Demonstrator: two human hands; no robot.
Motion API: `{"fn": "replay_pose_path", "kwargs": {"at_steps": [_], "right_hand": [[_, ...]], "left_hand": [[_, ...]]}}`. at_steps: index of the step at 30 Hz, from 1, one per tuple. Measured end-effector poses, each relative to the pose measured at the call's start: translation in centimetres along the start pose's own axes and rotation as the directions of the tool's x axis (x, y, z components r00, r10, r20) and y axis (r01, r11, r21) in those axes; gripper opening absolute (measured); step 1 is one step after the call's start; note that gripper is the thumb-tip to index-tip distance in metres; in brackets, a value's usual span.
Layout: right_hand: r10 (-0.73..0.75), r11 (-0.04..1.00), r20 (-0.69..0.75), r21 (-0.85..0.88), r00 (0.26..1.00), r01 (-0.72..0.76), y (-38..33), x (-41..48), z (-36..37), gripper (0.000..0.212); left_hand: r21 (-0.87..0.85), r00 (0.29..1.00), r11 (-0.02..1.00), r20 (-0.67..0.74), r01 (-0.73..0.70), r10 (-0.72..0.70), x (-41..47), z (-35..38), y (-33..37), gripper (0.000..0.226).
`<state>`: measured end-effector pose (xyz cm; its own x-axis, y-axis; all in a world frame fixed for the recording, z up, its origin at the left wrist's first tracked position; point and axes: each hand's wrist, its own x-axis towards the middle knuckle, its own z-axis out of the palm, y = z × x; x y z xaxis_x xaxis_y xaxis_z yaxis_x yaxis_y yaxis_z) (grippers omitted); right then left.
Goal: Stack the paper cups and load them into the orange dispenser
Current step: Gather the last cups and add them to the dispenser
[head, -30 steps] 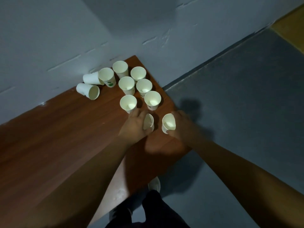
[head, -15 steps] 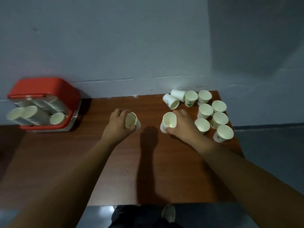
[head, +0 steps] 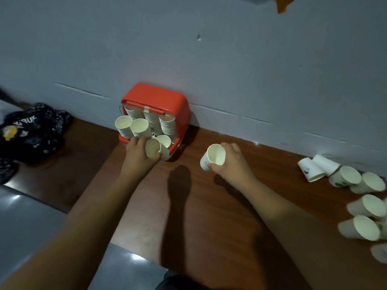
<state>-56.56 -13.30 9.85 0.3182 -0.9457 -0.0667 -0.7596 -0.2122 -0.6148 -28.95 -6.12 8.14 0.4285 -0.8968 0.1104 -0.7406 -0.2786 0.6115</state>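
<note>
The orange dispenser (head: 167, 101) stands against the grey wall at the back of the brown table (head: 199, 216), with several stacks of white paper cups (head: 134, 126) sticking out of its front. My left hand (head: 138, 155) holds a paper cup (head: 154, 148) tilted right at the dispenser's lower front, next to another cup mouth (head: 164, 140) there. My right hand (head: 232, 162) grips a second paper cup (head: 213, 156) above the table, to the right of the dispenser. Several loose cups (head: 364, 206) sit at the table's right end, two of them on their sides.
A black printed bag (head: 31, 132) lies at the left end of the table. The table's front edge runs diagonally, with grey floor (head: 31, 227) below it on the left. An orange scrap (head: 282, 4) hangs on the wall at the top right.
The view swung left, so the dispenser is now at centre. My left hand carried its cup up to the dispenser's front. My right hand followed to the left with its cup.
</note>
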Motion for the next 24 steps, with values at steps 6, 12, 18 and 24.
{"fn": "replay_pose_path", "kwargs": {"at_steps": [6, 12, 18, 24], "right_hand": [[0.029, 1.0, 0.003, 0.0, 1.0, -0.029, -3.5, 4.5, 4.2, 0.076], [0.083, 0.996, -0.086, 0.049, 0.993, -0.079, -4.6, 8.0, 6.3, 0.077], [0.053, 0.996, -0.165, 0.083, 0.985, -0.04, -5.6, 10.2, 8.9, 0.074], [-0.055, 0.988, -0.163, 0.136, 0.985, 0.077, -6.8, 12.1, 11.8, 0.068]], "left_hand": [[-0.069, 0.998, 0.995, 0.019, -0.065, 0.067, 6.9, 3.0, -3.5, 0.06], [-0.035, 0.983, 0.987, 0.086, -0.159, 0.161, 10.4, 6.8, -6.0, 0.064], [-0.02, 0.958, 0.979, 0.204, -0.201, 0.201, 11.4, 9.3, -7.9, 0.063], [-0.203, 0.951, 0.972, 0.256, -0.12, 0.171, 11.1, 10.5, -9.9, 0.075]]}}
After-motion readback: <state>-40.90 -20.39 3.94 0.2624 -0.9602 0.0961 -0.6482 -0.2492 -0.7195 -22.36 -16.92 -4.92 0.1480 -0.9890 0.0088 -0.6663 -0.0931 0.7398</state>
